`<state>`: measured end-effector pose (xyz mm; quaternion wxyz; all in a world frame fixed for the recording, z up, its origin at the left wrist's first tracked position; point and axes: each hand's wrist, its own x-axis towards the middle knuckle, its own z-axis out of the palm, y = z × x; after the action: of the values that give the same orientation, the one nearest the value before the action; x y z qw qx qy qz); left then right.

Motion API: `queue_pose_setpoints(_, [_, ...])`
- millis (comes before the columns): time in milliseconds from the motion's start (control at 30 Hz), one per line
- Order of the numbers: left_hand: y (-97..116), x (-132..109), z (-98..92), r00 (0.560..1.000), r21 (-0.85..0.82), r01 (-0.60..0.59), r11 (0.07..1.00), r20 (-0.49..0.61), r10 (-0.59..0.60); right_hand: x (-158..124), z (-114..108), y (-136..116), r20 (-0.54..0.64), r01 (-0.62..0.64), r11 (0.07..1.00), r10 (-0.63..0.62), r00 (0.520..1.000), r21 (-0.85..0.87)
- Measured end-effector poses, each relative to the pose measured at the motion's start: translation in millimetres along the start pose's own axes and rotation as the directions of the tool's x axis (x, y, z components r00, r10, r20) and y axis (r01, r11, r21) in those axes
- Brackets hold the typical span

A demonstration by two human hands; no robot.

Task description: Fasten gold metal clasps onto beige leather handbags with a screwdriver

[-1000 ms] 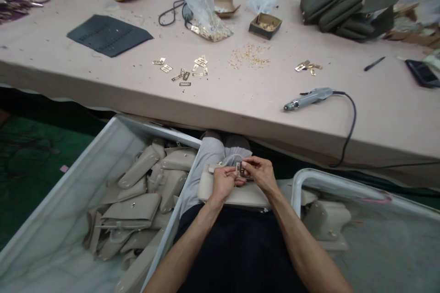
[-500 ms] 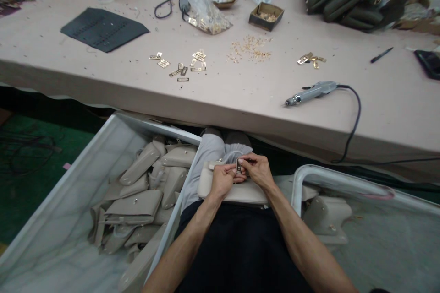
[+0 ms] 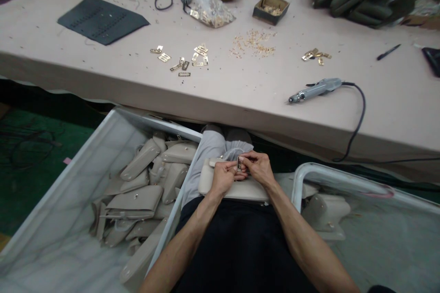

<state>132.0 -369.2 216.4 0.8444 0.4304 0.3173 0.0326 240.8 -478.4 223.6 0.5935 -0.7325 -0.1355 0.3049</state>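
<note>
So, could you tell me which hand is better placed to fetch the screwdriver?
Right, probably: the screwdriver lies on the table's right side, nearer the right hand; the left hand pinches the clasp.

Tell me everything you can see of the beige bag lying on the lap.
The beige bag is a flat, oblong piece with rounded corners, in a smooth material that looks like leather. It lies flat across the person's lap, long side running left to right. The left hand rests on its top face, and the right hand meets it at the far edge. Both pinch a small metal fitting there. The hands hide much of its upper face.
</note>
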Motion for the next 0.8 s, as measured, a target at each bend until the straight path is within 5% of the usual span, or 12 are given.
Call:
queue_pose_setpoints(300, [3.8, -3.5, 3.9, 1.000, 0.044, -0.031, 0.999, -0.003, 0.031, -1.0, 1.8, 0.9, -0.008, 0.002, 1.000, -0.002, 1.000, -0.021])
queue_pose_setpoints(500, [1.8, -2.1, 8.6, 0.995, 0.068, -0.064, 0.996, -0.073, 0.069, -2.8, 1.2, 0.4, -0.047, 0.113, 0.985, -0.120, 0.992, -0.132])
queue_pose_setpoints(800, [2.3, -1.3, 9.6, 0.992, 0.028, -0.012, 1.000, -0.125, 0.016, -10.7, -3.5, -11.9, 0.042, 0.303, 0.910, -0.304, 0.952, -0.282])
